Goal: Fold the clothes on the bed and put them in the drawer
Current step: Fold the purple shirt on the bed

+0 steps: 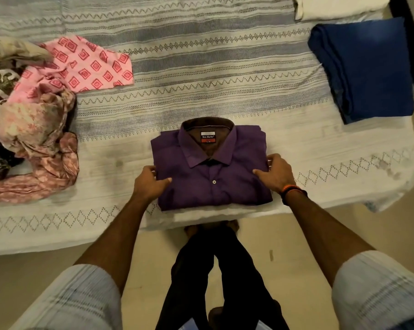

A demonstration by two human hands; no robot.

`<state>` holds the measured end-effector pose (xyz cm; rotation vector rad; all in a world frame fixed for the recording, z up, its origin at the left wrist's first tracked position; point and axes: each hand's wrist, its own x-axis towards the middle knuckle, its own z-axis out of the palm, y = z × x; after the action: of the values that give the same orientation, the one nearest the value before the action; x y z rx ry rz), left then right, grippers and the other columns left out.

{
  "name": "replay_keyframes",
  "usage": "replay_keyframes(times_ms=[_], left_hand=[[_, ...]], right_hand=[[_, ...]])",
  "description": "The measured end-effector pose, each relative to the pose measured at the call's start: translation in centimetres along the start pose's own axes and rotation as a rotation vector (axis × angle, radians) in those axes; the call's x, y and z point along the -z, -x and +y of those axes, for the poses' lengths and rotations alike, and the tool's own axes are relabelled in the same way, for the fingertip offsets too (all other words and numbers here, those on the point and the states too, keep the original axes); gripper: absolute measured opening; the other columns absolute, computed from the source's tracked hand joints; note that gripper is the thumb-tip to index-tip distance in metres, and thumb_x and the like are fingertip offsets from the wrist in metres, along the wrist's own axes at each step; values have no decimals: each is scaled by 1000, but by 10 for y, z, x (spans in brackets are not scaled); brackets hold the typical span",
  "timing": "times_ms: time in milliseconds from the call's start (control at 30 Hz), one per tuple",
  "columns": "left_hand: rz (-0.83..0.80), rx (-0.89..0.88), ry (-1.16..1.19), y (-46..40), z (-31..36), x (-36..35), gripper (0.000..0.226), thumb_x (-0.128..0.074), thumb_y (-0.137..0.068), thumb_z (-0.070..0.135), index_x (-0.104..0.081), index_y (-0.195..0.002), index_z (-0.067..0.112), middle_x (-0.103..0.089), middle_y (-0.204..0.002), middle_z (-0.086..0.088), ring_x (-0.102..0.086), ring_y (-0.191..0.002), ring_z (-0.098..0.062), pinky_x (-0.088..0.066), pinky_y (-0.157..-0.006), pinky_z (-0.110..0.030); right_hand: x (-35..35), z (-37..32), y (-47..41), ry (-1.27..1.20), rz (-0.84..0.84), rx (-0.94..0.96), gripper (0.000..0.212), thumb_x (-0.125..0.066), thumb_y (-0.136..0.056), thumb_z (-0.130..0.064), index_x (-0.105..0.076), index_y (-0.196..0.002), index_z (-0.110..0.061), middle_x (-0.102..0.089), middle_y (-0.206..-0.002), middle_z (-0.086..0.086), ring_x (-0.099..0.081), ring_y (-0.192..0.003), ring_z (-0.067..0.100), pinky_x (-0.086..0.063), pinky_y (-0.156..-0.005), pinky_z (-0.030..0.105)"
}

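At the near edge of the bed [201,67], the folded purple shirt [210,170] lay collar-up on the patterned bedspread, flanked by both hands. The left hand [150,183] clasped its 9 o'clock edge, thumb on top and fingers tucked out of sight beneath; the right hand [276,173] held the 3 o'clock edge the same way, half closed around the cloth. I judged the fold finished and the lift toward the drawer, which was not in view, as the likely next step. The risk lay there: gripped only at its sides, the shirt could sag in the middle, letting the tucked sleeves slip loose and the fold open. Sitting so close to the mattress edge, it might also slide to the floor. At 10 o'clock the unfolded pile of pink printed garments [41,120] waited, and at 2 o'clock a folded blue cloth [365,67] lay well apart.
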<state>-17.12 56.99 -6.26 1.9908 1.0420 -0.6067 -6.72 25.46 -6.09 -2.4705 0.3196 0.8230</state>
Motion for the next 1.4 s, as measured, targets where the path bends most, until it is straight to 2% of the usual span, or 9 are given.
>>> replay_keyframes(times_ms=[200,300,333,400,500,700,833,1133,1400], left_hand=[[148,150,221,-21,0,-21,86,-87,-69,41,-42,-133,3,-56,-124,-9,-56,-113,-25,-48,-100,-39],[108,197,390,-34,-10,-28,98,-93,-45,59,-59,-123,10,-68,-111,2,-65,-101,-15,-54,-94,-37],[75,200,446,-36,-12,-29,91,-95,-44,55,-65,-117,11,-72,-107,2,-69,-97,-15,-56,-90,-36],[18,203,532,-31,-4,-29,66,-95,-56,36,-70,-112,10,-74,-103,0,-71,-93,-16,-57,-84,-32],[-36,197,572,-29,5,-32,60,-93,-61,26,-69,-113,10,-73,-104,0,-70,-93,-18,-58,-82,-32],[3,108,561,-34,10,-35,53,-84,-74,18,-64,-122,10,-70,-111,-2,-67,-97,-18,-56,-87,-35],[59,52,543,-34,9,-38,43,-77,-80,9,-63,-121,9,-69,-111,-2,-66,-98,-20,-55,-90,-36],[110,-67,464,23,27,-11,42,-73,-82,5,-63,-123,6,-69,-113,-7,-65,-103,-26,-53,-96,-46],[89,-120,477,122,48,30,45,-72,-83,6,-60,-126,4,-67,-117,-9,-63,-103,-26,-52,-97,-43]], right_hand=[[-20,3,-18,-206,26,-128,90,-86,-69,-42,-41,-138,-4,-50,-137,15,-52,-124,32,-45,-105,40],[-28,4,-23,-328,45,-201,89,-89,-65,-42,-44,-134,-6,-55,-134,10,-55,-120,28,-47,-102,39],[-31,3,-25,-389,37,-226,89,-90,-64,-42,-46,-133,-8,-57,-132,8,-56,-118,27,-48,-102,39],[-36,1,-28,-474,18,-237,87,-92,-58,-44,-54,-129,-10,-62,-127,5,-60,-113,25,-50,-100,41],[-41,-4,-31,-427,6,-178,77,-91,-57,-47,-65,-121,-13,-68,-120,4,-63,-110,25,-52,-97,42],[-43,-2,-38,-312,5,-36,75,-81,-76,-43,-52,-139,-15,-59,-136,6,-55,-123,28,-45,-105,40],[-42,-1,-38,-294,37,57,61,-76,-83,-35,-55,-136,-12,-62,-132,9,-58,-120,29,-46,-103,41],[-6,-23,24,-374,99,180,42,-71,-88,-17,-62,-128,-9,-67,-124,10,-60,-115,29,-47,-99,33],[52,-33,114,-408,128,208,37,-70,-87,-14,-63,-123,-9,-68,-120,11,-61,-111,30,-45,-94,30]])
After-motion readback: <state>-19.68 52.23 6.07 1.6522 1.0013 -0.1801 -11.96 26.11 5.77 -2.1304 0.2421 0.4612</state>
